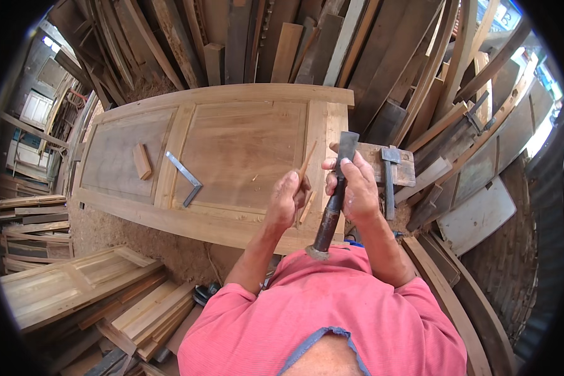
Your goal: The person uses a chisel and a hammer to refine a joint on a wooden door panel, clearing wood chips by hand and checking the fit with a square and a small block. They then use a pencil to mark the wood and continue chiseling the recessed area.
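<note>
In my right hand [359, 188] is a wide chisel [328, 229], its flat blade up and its dark handle slanting down toward me. My left hand [285, 199] pinches a thin, tapered wooden stick [307, 160] that points up. Both hands are above the right end of a panelled wooden door [244, 141], which lies flat. Beside my left hand, another thin wood strip [306, 208] shows on the door. Farther left on the door are a metal try square [185, 175] and a small wooden block [142, 161].
A hammer [389, 182] lies against a small board [405, 168] right of the door. Planks [285, 53] lean along the far side. Another panelled door [81, 276] and stacked timber [153, 316] sit at the near left. Long boards [448, 307] run along my right.
</note>
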### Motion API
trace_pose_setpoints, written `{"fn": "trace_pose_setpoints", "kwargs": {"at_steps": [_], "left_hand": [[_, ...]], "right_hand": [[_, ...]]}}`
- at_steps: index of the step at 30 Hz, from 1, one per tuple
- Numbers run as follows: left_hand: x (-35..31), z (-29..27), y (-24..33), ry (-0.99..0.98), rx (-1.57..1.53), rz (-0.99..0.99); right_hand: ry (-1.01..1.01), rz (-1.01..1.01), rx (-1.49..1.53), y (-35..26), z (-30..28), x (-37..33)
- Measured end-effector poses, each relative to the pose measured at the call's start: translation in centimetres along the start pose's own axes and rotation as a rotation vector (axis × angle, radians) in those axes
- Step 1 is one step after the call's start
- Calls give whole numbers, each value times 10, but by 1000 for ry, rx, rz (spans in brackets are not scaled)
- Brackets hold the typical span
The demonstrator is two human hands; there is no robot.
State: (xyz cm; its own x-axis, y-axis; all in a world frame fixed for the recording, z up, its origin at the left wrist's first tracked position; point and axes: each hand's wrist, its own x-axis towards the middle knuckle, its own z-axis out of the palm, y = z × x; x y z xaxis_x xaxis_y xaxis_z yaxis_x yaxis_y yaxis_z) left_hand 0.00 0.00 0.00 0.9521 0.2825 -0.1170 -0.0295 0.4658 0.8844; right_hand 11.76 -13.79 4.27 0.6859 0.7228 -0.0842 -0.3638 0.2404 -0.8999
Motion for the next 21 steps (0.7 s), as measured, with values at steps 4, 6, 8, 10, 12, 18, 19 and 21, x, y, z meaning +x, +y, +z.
{"fn": "trace_pose_setpoints", "kwargs": {"at_steps": [4,6,8,10,12,18,19,21], "left_hand": [[26,4,8,197,92,183],[28,5,24,166,23,183],[33,6,39,132,-4,147],[32,-2,44,118,12,104],[29,-7,43,59,281,254],[4,3,50,143,665,388],[2,5,51,156,702,389],[-5,6,44,116,894,589]], "right_hand": [[-107,79,505,-1,38,-13],[-214,214,586,7,52,-18],[-208,349,620,3,69,-22],[-222,382,620,2,69,-25],[-229,443,567,-3,68,-27],[-178,368,371,-15,69,-38],[-185,354,337,-20,70,-39],[-41,326,250,-43,71,-45]]}}
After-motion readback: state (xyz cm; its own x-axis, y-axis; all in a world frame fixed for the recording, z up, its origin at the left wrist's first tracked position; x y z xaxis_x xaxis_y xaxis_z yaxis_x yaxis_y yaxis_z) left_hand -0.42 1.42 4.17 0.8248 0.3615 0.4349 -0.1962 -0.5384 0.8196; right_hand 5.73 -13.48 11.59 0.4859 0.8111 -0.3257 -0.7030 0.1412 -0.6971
